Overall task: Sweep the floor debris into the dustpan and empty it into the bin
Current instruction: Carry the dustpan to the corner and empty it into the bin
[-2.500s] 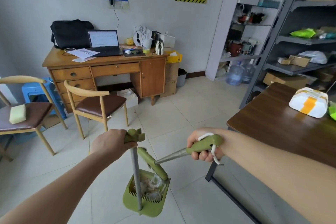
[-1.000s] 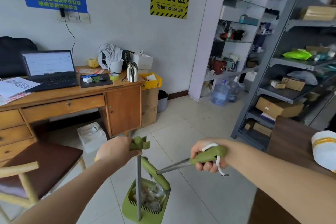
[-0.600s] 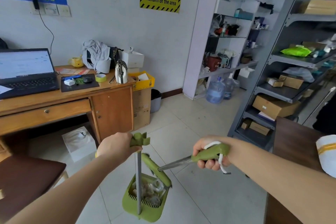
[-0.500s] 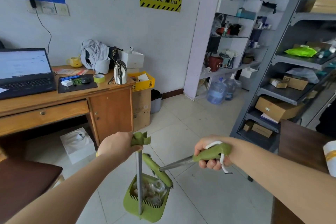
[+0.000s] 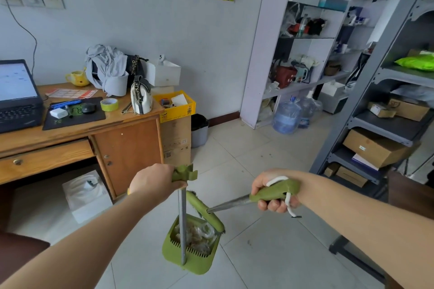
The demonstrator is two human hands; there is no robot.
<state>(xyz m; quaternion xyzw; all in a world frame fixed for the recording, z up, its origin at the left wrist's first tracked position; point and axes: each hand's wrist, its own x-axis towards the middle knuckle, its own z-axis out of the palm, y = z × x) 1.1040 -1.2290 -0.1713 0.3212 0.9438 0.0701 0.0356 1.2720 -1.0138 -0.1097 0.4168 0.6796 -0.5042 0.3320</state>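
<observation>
step in hand: sweeping looks finished; the loaded dustpan point(image 5: 196, 265) is being carried toward the bin point(image 5: 199, 129), judging by the full pan and its position off the desk point(image 5: 70, 129).
left hand point(image 5: 153, 182): fingers wrapped round the green top grip of the dustpan's upright pole, in front of the desk's cupboard door, holding the pan hanging below.
right hand point(image 5: 273, 197): closed round the green grip of the broom point(image 5: 204, 211), out beyond the desk's open end; a white loop from the grip lies over the hand.
dustpan: in front of the desk, toward the viewer from its cupboard corner, roughly level, open side up.
debris point(image 5: 199, 234): pale crumpled scraps heaped inside the pan, behind its comb teeth.
broom: head laid across the pan's far edge, touching it and partly covering the load; metal shaft slanting up to the right hand.
bin: grey with a dark liner, on the floor point(image 5: 258, 253) past the desk's open end, just beside the cardboard box point(image 5: 176, 141) that stands against it; well apart from the pan.
next move calls for: walking the pan level to the bin, lifting the broom head clear, then tipping the pan over the rim so that nothing spills short.
</observation>
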